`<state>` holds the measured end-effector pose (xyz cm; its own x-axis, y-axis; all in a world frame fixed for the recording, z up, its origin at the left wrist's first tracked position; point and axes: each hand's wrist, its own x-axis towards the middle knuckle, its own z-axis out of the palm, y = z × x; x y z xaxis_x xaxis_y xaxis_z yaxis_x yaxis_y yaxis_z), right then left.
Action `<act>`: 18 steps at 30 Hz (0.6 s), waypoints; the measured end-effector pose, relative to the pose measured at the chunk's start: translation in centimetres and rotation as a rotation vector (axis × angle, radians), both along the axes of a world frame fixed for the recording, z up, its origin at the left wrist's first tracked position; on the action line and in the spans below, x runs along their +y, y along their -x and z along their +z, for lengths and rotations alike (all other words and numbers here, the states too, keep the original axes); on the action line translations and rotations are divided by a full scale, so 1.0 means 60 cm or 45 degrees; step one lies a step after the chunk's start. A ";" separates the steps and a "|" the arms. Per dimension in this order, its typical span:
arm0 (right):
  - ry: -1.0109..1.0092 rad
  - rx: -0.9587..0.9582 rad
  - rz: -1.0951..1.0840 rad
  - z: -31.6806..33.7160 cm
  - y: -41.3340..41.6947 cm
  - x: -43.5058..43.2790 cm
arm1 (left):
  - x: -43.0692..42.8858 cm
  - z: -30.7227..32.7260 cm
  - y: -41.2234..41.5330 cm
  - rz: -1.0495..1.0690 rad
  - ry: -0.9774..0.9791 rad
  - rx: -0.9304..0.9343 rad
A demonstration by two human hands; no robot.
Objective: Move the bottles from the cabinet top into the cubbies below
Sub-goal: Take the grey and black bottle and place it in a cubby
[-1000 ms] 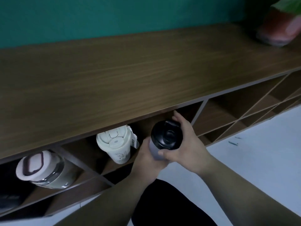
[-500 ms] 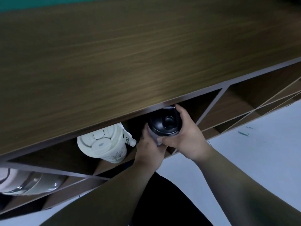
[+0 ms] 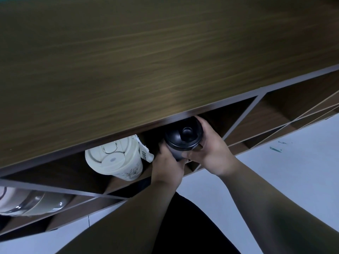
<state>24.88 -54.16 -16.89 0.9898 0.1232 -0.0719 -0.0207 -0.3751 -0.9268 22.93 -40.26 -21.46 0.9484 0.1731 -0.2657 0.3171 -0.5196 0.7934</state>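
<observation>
Brown wood, cream, black and grey

The cabinet top (image 3: 146,61) is brown with streaked wood grain. The bottle (image 3: 181,142) between the fingers has a black lid over a grey body. Left of the fingers, a cream cup (image 3: 117,160) carries faint dark sprigs and a white tag with dark letters. The floor (image 3: 286,171) is pale bluish-white.

Bottles in view: three, namely the black-lidded bottle (image 3: 183,138) I hold, the cream cup (image 3: 117,160) and the grey and white bottle (image 3: 31,202) at the left edge.
My hands: two, my left hand (image 3: 167,166) and my right hand (image 3: 211,150), both on the black-lidded bottle.
Cabinet top (image 3: 146,61): one.
Bottles on it: zero that I can see.
Cubbies: several, and I cannot count them exactly.
Bottles per occupied cubby: one each.
</observation>
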 end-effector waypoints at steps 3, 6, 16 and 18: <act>-0.005 -0.007 0.021 -0.003 -0.002 -0.004 | 0.002 -0.003 0.001 -0.002 0.025 -0.003; -0.029 -0.005 0.038 -0.004 -0.001 -0.005 | 0.003 0.001 0.002 -0.001 0.046 -0.014; -0.047 0.102 0.107 -0.012 -0.005 -0.013 | 0.009 -0.005 0.004 -0.009 0.093 -0.064; -0.074 0.113 0.103 -0.011 0.000 -0.014 | 0.012 -0.008 0.006 -0.027 0.121 -0.083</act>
<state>24.85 -55.02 -17.54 0.9666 0.2087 -0.1490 -0.0751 -0.3249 -0.9428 22.59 -39.54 -21.92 0.9674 0.1300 -0.2176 0.2530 -0.4468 0.8581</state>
